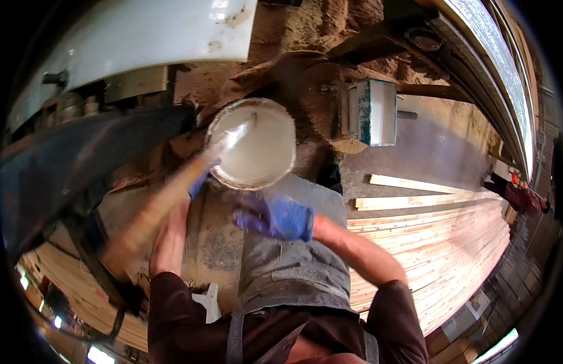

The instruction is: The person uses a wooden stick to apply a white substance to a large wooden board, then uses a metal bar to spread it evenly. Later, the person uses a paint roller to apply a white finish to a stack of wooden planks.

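Where the bucket (292, 143) gapes white, crusty-rimmed, right hand (272, 216) unclenched, left hand (199, 184), grip unclear

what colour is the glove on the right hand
The glove is blue, seen best in the head view.

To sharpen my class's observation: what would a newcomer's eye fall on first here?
First, the round, pale-lined bucket near the picture's centre, with a blurred wooden stick slanting across its left rim. Next, the blue-gloved right hand, just below the bucket in the picture. Then the long pale boards at the right.
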The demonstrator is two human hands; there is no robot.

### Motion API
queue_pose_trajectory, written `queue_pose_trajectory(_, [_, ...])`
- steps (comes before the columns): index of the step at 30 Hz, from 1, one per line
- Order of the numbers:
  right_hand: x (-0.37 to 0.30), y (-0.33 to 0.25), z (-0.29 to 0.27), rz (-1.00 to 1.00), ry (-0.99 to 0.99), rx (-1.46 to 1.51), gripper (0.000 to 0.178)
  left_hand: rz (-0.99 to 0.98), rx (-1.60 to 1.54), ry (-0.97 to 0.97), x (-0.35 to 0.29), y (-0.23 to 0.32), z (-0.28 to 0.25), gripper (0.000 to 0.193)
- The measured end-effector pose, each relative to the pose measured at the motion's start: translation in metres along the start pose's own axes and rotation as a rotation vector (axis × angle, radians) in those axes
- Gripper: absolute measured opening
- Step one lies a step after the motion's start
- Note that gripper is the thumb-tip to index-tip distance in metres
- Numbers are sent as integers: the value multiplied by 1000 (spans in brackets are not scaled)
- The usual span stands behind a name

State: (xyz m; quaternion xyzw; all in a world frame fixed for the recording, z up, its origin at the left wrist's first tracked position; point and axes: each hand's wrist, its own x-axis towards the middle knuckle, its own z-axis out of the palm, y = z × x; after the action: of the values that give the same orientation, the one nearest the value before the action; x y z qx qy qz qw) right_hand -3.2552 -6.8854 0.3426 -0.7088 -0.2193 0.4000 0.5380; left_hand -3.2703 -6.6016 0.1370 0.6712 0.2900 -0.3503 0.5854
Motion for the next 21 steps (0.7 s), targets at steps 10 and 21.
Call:
queue_pose_trajectory(10, [8, 274, -122, 459, 789, -1145, 34, 272, 264, 418, 89, -128, -46, 33])
queue_pose_trajectory(21, [-51, 248, -55, 252, 925, -456, 20, 233, 176, 331, 118, -154, -56, 47])
